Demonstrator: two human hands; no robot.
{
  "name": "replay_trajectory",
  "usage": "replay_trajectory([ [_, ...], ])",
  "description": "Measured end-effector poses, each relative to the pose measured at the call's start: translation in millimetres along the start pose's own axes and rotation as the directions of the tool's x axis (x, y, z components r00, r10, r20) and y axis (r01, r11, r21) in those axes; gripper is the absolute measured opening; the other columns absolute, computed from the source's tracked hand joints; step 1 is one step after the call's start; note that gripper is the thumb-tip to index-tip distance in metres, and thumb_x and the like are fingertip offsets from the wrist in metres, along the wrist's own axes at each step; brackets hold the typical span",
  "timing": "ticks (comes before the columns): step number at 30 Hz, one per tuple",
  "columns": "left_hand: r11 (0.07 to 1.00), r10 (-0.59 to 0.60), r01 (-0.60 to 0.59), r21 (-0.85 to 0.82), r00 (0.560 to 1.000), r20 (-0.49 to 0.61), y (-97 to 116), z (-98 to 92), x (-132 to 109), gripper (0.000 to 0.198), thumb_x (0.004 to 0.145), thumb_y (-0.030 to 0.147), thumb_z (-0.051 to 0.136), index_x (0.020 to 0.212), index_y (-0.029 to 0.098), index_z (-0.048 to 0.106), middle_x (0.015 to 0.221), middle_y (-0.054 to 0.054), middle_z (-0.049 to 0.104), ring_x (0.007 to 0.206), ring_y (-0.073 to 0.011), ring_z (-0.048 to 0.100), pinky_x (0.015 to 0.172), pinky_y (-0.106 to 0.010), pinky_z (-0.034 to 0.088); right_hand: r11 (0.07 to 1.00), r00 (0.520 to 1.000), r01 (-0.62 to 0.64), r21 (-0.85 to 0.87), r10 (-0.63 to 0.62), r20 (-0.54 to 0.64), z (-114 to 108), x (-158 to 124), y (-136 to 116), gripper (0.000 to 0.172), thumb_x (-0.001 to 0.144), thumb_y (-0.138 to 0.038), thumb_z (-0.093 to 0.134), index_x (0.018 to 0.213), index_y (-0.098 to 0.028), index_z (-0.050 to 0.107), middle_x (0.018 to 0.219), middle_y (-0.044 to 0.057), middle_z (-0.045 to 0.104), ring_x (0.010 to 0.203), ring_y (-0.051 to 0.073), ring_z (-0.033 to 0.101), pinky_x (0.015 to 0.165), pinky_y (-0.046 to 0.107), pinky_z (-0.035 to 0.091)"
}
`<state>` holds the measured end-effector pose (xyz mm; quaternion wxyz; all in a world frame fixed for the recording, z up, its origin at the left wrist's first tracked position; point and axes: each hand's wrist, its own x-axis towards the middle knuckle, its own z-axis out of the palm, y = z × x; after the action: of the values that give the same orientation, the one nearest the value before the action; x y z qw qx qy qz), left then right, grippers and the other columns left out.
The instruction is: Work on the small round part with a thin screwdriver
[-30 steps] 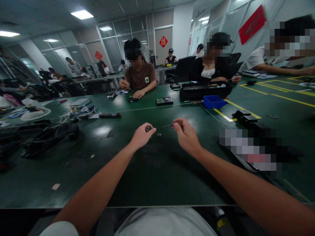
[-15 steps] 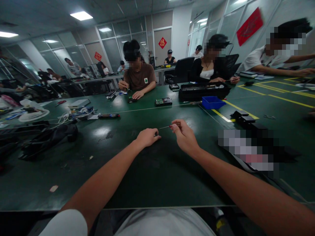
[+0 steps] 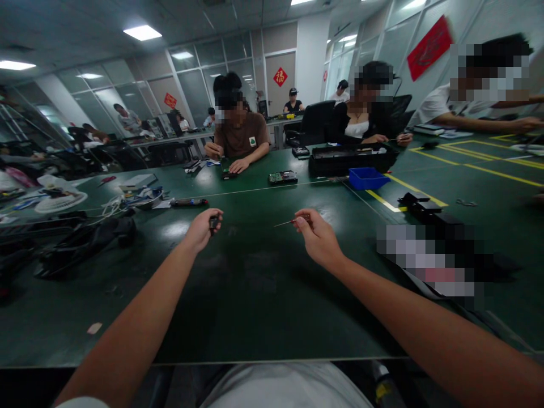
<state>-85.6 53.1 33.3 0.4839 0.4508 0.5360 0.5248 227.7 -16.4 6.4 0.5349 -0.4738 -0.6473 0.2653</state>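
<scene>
Screwdriver [image 3: 293, 221], or a slim tool much like one, is held above the table [image 3: 263, 317] in front of the wearer, its thin shaft directed toward the wearer's left side.

Head view: the right hand [image 3: 317, 235] grasps the tool near its red part, thumb pressed against curled fingers; most of the handle is hidden by them. The left hand [image 3: 204, 228] clasps a small dark object [image 3: 213, 225] between thumb and fingers; its exact nature cannot be determined. Shaft tip and object are well apart, with no contact.

Farther off stand a device with a green circuit board [image 3: 283, 177], a blue bin [image 3: 369, 178] and a long black housing [image 3: 352, 161]. Opposite, a co-worker's hand [image 3: 240, 165] rests at another small unit.

Risks, in this inspector's judgement: the bare shaft points toward the left hand, so a slip while the two are brought together could jab the fingers. The dark object is small and mostly covered by the grip; a loosened thumb could let it fall and roll off. Pinched well forward, the tool could also twist under side load.
</scene>
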Motion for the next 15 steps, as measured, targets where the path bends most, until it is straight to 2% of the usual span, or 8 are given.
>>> replay_trajectory([
  [2, 0.993, -0.058, 0.049, -0.11, 0.995, -0.08, 7, -26.2, -3, 0.012, 0.078, 0.026, 0.057, 0.083, 0.014, 0.056, 0.072, 0.0, 0.053, 0.05, -0.0105, 0.047, 0.044, -0.022, 0.033, 1.0, 1.0, 0.0, -0.002, 0.0, 0.0, 0, 0, 0, 0.025, 0.099, -0.04, 0.048, 0.112, -0.023, 0.059, 0.098, 0.007, 0.071, 0.089, 0.023, 0.066, 0.079, 0.039, 0.051],
  [5, 0.979, -0.117, 0.076, -0.191, 0.969, -0.216, 13, -69.8, -11, 0.005, 0.082, 0.019, 0.052, 0.083, 0.014, 0.055, 0.073, -0.001, 0.054, 0.052, -0.0119, 0.048, 0.047, -0.023, 0.038, 1.0, 1.0, -0.006, -0.008, 0.006, 0.005, 0, 0, 1, 0.025, 0.098, -0.04, 0.048, 0.112, -0.023, 0.06, 0.097, 0.007, 0.071, 0.088, 0.022, 0.066, 0.078, 0.039, 0.051],
  [8, 0.979, -0.133, 0.061, -0.193, 0.915, -0.382, 19, -114.9, -23, 0.014, 0.087, 0.012, 0.044, 0.089, 0.014, 0.058, 0.073, -0.002, 0.055, 0.055, -0.0137, 0.051, 0.049, -0.024, 0.04, 1.0, 1.0, -0.005, -0.006, 0.005, 0.005, 0, 0, 2, 0.026, 0.098, -0.041, 0.048, 0.112, -0.023, 0.06, 0.097, 0.007, 0.071, 0.087, 0.022, 0.066, 0.077, 0.039, 0.051],
  [10, 0.983, -0.128, 0.047, -0.179, 0.869, -0.478, 23, -143.5, -32, 0.018, 0.089, 0.01, 0.039, 0.088, 0.013, 0.057, 0.072, -0.002, 0.053, 0.055, -0.0128, 0.05, 0.05, -0.023, 0.04, 1.0, 1.0, -0.003, -0.014, 0.003, 0.007, 1, 0, 2, 0.026, 0.098, -0.042, 0.048, 0.112, -0.023, 0.06, 0.097, 0.007, 0.071, 0.086, 0.022, 0.066, 0.077, 0.038, 0.051],
  [12, 0.987, -0.12, 0.033, -0.157, 0.802, -0.585, 26, -170.1, -42, 0.017, 0.088, 0.008, 0.038, 0.084, 0.013, 0.053, 0.07, -0.001, 0.051, 0.055, -0.0127, 0.049, 0.05, -0.023, 0.04, 1.0, 1.0, -0.008, -0.023, 0.008, 0.009, 1, 0, 2, 0.026, 0.098, -0.041, 0.048, 0.112, -0.023, 0.06, 0.097, 0.007, 0.071, 0.086, 0.022, 0.066, 0.077, 0.038, 0.051],
  [14, 0.992, -0.102, 0.022, -0.127, 0.737, -0.669, 27, -194.8, -52, 0.018, 0.084, 0.002, 0.036, 0.08, 0.014, 0.05, 0.068, -0.001, 0.05, 0.054, -0.0134, 0.049, 0.05, -0.023, 0.04, 1.0, 1.0, -0.017, -0.025, 0.018, 0.012, 1, 0, 1, 0.026, 0.098, -0.041, 0.048, 0.111, -0.023, 0.06, 0.097, 0.007, 0.071, 0.086, 0.022, 0.067, 0.078, 0.039, 0.051],
  [15, 0.997, -0.058, 0.002, -0.081, 0.718, -0.693, 26, -206.4, -57, 0.019, 0.08, -0.001, 0.036, 0.077, 0.014, 0.048, 0.067, -0.001, 0.05, 0.052, -0.014, 0.048, 0.049, -0.023, 0.04, 1.0, 1.0, -0.021, -0.022, 0.021, 0.01, 1, 0, 1, 0.025, 0.098, -0.04, 0.048, 0.111, -0.023, 0.06, 0.096, 0.007, 0.071, 0.086, 0.022, 0.067, 0.078, 0.039, 0.051],
])
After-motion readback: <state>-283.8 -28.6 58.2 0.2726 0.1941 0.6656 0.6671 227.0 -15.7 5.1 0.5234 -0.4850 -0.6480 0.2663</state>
